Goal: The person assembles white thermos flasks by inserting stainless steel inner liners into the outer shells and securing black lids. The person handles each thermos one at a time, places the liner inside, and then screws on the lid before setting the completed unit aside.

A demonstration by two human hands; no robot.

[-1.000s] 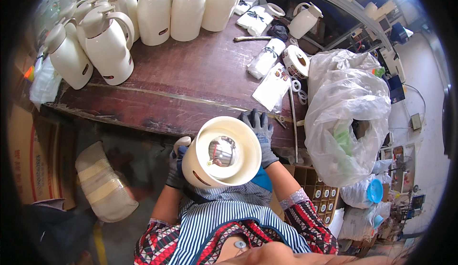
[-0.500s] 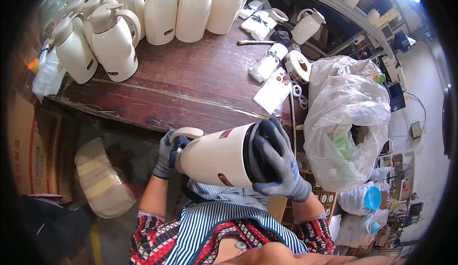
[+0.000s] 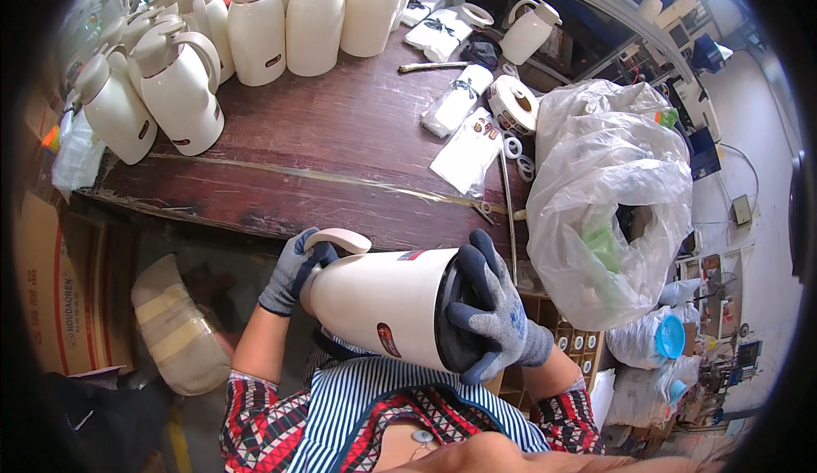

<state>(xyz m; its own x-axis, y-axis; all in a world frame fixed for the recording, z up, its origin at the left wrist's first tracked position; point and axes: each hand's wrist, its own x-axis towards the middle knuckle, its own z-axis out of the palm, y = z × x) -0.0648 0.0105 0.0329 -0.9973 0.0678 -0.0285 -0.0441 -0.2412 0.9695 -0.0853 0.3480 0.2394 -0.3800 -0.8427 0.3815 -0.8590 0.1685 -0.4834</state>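
A cream vacuum jug [image 3: 374,303] lies on its side in front of my body, off the table's near edge. My left hand [image 3: 298,270], in a grey and dark blue glove, grips it at the neck end, by the handle [image 3: 340,239]. Against the black base [image 3: 455,320] at the other end presses my right hand [image 3: 494,311], gloved alike, its fingers spread over the base and its rim. A small dark oval label [image 3: 388,339] shows on the body. What the left fingers close round is partly hidden by the neck.
Several cream jugs [image 3: 313,22] stand upright at the back left of the dark wooden table [image 3: 306,149]. To the right are a label roll [image 3: 514,105], a sheet of stickers [image 3: 466,154], wrapped white packets [image 3: 457,100], a thin rod [image 3: 509,209] and a large plastic bag [image 3: 608,209].
The jug's base end has dropped a little and tilted toward me. My right hand has shifted over the base, with its fingers spread wider. The table appears shifted left in view.
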